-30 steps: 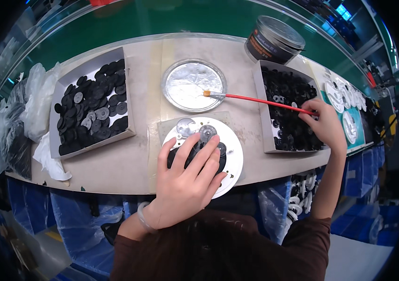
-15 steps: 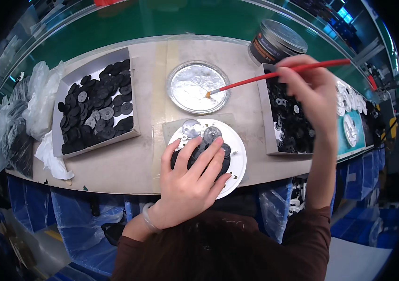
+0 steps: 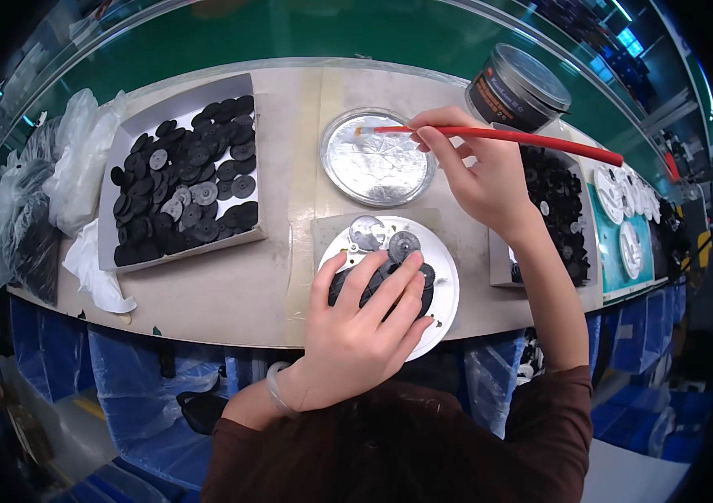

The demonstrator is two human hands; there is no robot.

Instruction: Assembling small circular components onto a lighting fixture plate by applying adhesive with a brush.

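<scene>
My right hand (image 3: 478, 172) pinches a red-handled paintbrush (image 3: 532, 140). Its bristle tip sits over the left part of a round silvery lid (image 3: 377, 172); whether it touches the metal I cannot tell. Lower down, my left hand (image 3: 365, 327) lies with fingers spread on a white round plate (image 3: 444, 310) that carries gears. A grey gear (image 3: 403, 246) shows just beyond the fingertips, beside a clear-grey disc (image 3: 367, 233). Dark parts under my left fingers are partly hidden.
On the left stands a carton tray (image 3: 260, 168) of black gears, with plastic bags (image 3: 80, 159) beyond it. A second box (image 3: 503, 260) holds small black parts at right, below a round tin (image 3: 520, 88). White parts (image 3: 629, 251) lie on a teal mat farther right.
My right hand has moved left and away from me, carrying the brush tip up to the lid's upper left. My left hand keeps its place on the plate; the whole view has shifted slightly.
</scene>
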